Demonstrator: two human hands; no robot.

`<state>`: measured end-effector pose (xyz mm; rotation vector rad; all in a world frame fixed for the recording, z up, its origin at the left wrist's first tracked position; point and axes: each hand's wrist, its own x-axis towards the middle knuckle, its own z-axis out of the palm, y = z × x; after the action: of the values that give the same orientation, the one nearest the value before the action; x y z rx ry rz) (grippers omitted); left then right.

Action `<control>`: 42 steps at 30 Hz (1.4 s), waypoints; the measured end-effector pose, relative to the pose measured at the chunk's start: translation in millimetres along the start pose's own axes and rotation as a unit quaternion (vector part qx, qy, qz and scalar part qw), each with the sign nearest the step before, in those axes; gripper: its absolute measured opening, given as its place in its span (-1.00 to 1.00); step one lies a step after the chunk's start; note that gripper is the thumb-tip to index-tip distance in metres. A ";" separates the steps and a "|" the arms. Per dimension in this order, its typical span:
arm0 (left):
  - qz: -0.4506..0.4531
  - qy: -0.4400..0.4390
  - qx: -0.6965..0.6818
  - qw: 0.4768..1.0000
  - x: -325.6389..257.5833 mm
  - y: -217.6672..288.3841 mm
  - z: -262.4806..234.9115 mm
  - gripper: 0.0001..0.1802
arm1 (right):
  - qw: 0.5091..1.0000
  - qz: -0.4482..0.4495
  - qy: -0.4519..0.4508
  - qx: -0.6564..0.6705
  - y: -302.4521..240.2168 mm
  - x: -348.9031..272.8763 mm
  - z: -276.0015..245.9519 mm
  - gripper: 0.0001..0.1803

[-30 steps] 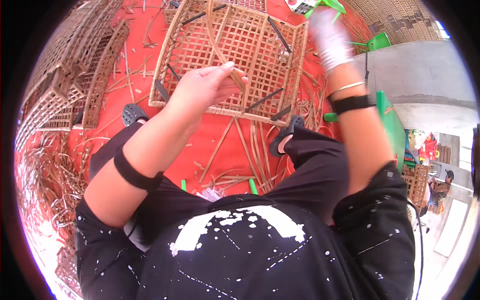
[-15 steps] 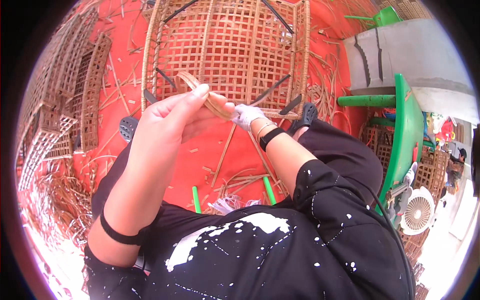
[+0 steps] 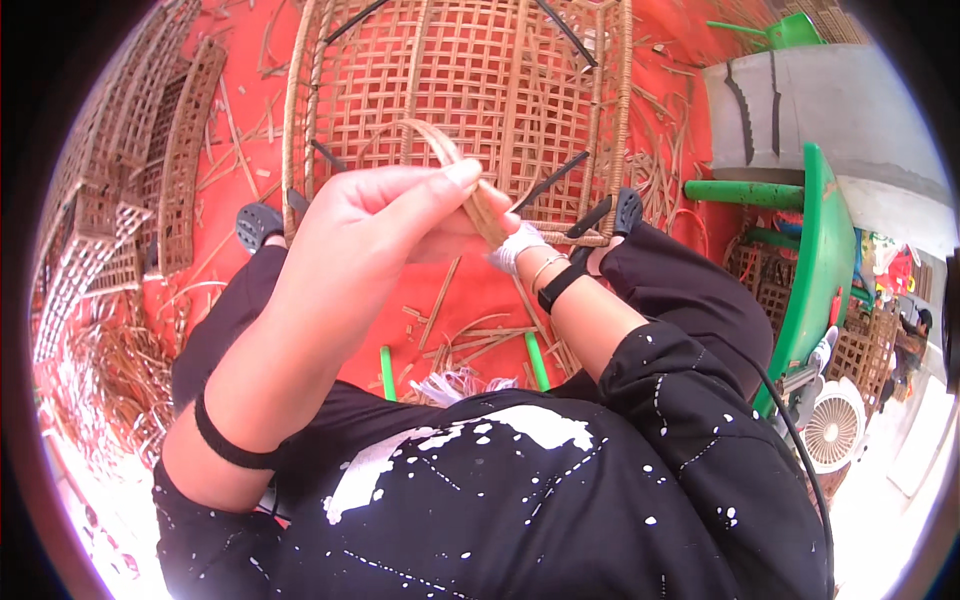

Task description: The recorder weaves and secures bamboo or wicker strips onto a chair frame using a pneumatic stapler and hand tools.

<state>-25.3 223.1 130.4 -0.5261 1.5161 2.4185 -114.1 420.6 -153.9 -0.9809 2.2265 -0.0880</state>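
My bare left hand (image 3: 385, 220) is closed round a small bundle of flat tan cane strips (image 3: 487, 217), thumb on top. The strips' far ends curve up and left over a woven cane panel (image 3: 450, 90) with a wrapped rim. My right hand (image 3: 521, 246), in a pale glove, is closed at the strips' lower right end; its fingers are partly hidden behind my left hand and the strips. The panel lies between my feet, with several dark straps at its corners and edges.
Woven cane panels (image 3: 125, 120) stand stacked at left, above a heap of loose strips (image 3: 125, 390). Cane offcuts (image 3: 480, 345) litter the red floor covering (image 3: 400, 310). A green stool (image 3: 815, 270) and a white fan (image 3: 832, 428) are at right, and a green dustpan (image 3: 793, 32) lies far right.
Both hands and the cane strips have shifted to the right in view, my left hand the most. The strips' curved ends now point further right.
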 end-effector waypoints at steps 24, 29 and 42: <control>0.016 0.005 -0.020 1.000 -0.4 -7.6 -7.5 -0.60 | 0.990 -0.004 -0.139 0.032 -36.3 26.8 27.1 -0.58; -0.008 0.034 0.004 0.999 2.3 -2.9 -4.7 -0.60 | 0.991 -0.055 -0.114 0.050 -35.0 1.8 53.4 -0.60; 0.046 0.019 0.034 0.998 10.3 -12.8 -12.4 -0.62 | 0.975 0.195 -0.110 -0.005 2.0 -18.0 -44.6 -0.36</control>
<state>-27.5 217.6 110.8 -0.5006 1.6665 2.4271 -134.5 425.1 -110.5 -0.5134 2.1703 0.1996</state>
